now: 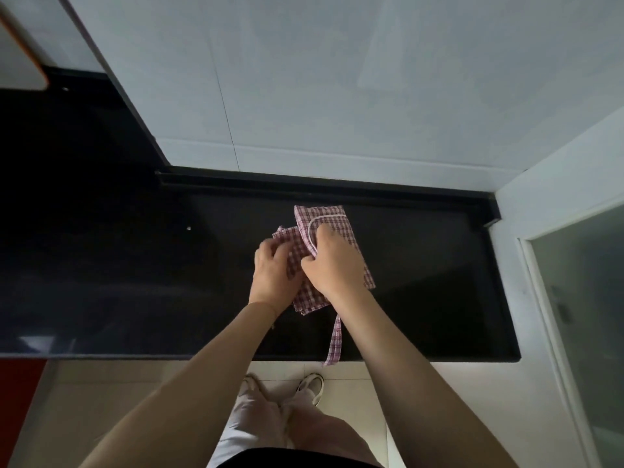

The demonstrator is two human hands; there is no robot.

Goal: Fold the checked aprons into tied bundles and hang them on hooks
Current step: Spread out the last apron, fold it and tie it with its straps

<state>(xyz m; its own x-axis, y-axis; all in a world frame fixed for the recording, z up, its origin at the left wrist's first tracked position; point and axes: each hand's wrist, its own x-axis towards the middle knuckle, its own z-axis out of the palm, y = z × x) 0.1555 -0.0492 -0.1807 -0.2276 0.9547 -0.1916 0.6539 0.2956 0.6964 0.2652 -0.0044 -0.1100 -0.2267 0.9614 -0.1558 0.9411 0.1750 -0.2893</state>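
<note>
Both hands grip a folded checked apron [332, 251] on the black desk [439, 298]: left hand [271, 273] pinching cloth, right hand [332, 261] curled over it. Its strap [334, 339] trails past the near edge.

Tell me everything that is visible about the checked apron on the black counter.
The checked apron looks like thin woven cloth in a red-and-white check, folded into a narrow, layered strip lying flat on the black counter. White piping curves across its upper part. One checked tie strap trails toward the person and hangs over the counter's front edge. The left hand pinches the left fold; the right hand grips the cloth at its middle.
</note>
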